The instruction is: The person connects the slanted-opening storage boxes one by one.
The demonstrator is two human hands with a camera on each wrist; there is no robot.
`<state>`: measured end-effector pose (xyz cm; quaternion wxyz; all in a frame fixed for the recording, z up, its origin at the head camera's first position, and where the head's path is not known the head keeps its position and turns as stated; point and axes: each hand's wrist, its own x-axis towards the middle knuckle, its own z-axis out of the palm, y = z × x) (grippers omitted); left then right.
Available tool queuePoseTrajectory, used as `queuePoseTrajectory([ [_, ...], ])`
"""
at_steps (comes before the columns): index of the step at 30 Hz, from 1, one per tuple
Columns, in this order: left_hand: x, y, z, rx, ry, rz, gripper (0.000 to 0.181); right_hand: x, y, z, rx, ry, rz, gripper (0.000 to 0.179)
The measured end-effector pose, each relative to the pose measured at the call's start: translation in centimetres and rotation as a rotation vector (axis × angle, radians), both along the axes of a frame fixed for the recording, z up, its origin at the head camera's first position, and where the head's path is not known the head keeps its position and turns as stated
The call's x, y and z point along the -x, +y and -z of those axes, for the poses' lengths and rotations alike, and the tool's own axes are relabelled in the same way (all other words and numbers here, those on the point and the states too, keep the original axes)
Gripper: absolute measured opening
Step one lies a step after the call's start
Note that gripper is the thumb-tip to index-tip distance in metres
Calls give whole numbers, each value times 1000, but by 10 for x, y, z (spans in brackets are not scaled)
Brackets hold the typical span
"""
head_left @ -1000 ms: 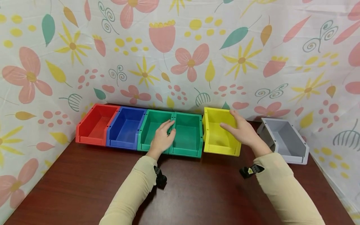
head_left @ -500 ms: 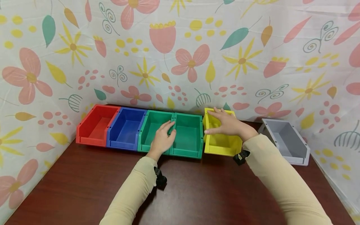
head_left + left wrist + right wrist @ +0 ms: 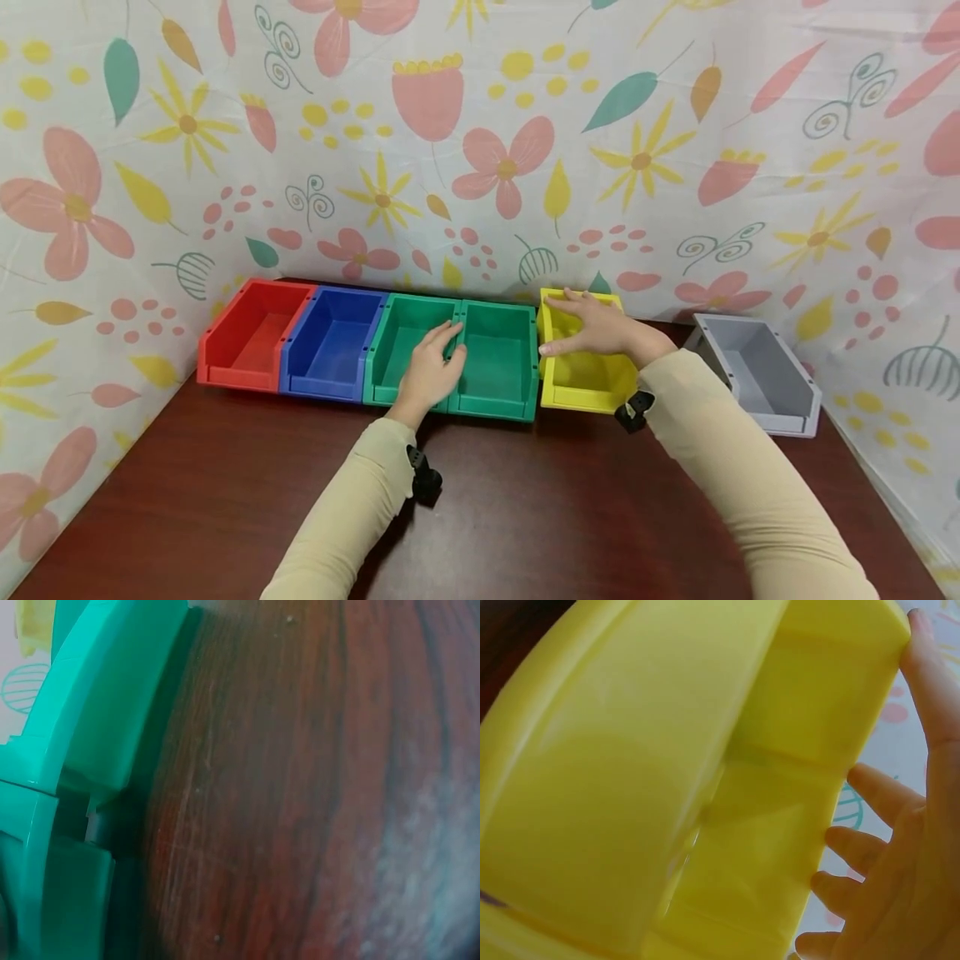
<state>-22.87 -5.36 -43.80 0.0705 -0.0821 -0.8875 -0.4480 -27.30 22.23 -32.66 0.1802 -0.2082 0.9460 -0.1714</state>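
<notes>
In the head view, my left hand [image 3: 431,375] lies over the left green bin [image 3: 411,329], its fingertips by the wall shared with the right green bin [image 3: 495,358]. Its fingers are fairly straight. My right hand [image 3: 600,327] is spread over the yellow bin [image 3: 588,396], with thumb and fingertips at that bin's left rim. In the right wrist view, straight, spread fingers [image 3: 885,795] have their tips at the yellow bin's edge. The yellow bin stands beside the right green bin with a narrow gap. Left-hand fingers are out of sight in the left wrist view.
A red bin [image 3: 251,337] and a blue bin [image 3: 333,346] stand in line left of the green ones. Apart at the right is a grey bin [image 3: 765,375], turned at an angle. All are on a dark wooden table [image 3: 510,517] before a flowered cloth [image 3: 510,125].
My right hand has moved left, from the yellow bin's right rim across to its left rim, with fingers spread. The left hand and the bins show no clear movement.
</notes>
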Motion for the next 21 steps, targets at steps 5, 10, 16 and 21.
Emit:
queuePoseTrajectory([
  [5,-1,1,-3,-11,-22,3,45,0,1,0,14,-21,20,99],
  [10,-2,0,-3,-16,-21,6,47,-1,-2,0,8,-24,20,98],
  [16,-2,-2,-6,-26,-24,18,53,-1,-7,-4,-15,-49,19,100],
  [21,-1,-1,-9,-45,-29,34,55,0,-8,-6,-61,-74,36,101],
])
